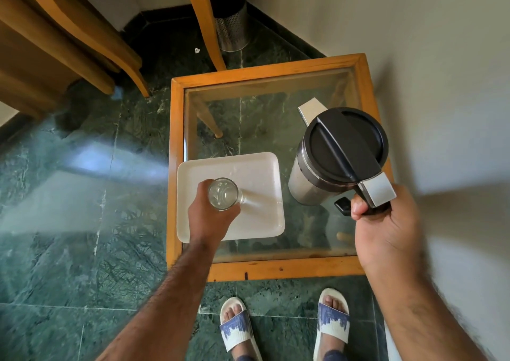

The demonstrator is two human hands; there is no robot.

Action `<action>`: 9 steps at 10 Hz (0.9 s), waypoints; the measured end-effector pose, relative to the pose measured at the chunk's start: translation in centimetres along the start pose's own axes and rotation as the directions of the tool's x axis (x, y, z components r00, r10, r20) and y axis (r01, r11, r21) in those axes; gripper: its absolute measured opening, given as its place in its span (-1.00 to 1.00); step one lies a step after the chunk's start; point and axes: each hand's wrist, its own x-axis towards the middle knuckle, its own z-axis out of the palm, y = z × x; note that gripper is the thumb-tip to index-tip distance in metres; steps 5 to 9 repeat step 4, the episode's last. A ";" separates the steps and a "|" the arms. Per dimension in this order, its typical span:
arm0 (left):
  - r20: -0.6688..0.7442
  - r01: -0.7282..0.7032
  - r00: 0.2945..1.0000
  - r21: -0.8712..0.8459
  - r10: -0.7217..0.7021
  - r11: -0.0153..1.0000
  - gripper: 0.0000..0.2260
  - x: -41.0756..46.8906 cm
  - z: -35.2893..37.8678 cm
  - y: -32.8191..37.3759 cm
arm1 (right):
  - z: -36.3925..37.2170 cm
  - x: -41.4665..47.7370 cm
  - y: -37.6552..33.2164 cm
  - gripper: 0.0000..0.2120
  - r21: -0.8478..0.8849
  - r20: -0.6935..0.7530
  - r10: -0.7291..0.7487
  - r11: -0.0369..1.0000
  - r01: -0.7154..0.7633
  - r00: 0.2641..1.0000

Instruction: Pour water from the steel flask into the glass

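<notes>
Pouring has not begun: the steel flask (335, 156) hangs upright above the glass-topped table (265, 70), its spout at about eleven o'clock, with the right hand (386, 228) curled tight round the handle. The left hand (212, 217) wraps the glass (223, 194) over the white tray (265, 167), at nine o'clock from the flask. Judged from here, swing the spout above the rim first, then tilt slowly, keeping the glass steady.

table: square wood-framed glass-topped table (276, 273) | on it: white rectangular plastic tray (256, 173), under left grip (212, 217), left of right grip (386, 228)
</notes>
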 end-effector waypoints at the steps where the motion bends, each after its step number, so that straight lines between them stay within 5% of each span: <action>1: -0.003 -0.004 1.000 -0.011 0.004 1.000 -0.40 0.0 0.0 0.0 | 0.1 -0.7 0.5 -0.75 0.005 -0.001 -0.033 0.999 0.033 0.999; 3: 0.037 0.002 0.999 0.031 -0.003 1.000 -0.39 -0.3 -0.1 0.4 | 1.1 -1.6 1.0 -0.77 -0.031 -0.021 -0.040 0.999 0.039 0.999; 4: 0.070 -0.022 0.997 0.065 0.017 0.998 -0.16 -0.9 -0.7 1.4 | 0.8 -2.0 0.2 -0.69 -0.150 -0.185 -0.136 0.983 0.109 0.973; 9: 0.070 -0.022 0.997 0.065 0.017 0.998 -0.16 -0.9 -0.7 1.4 | 0.8 -2.0 0.2 -0.69 -0.150 -0.185 -0.136 0.983 0.109 0.973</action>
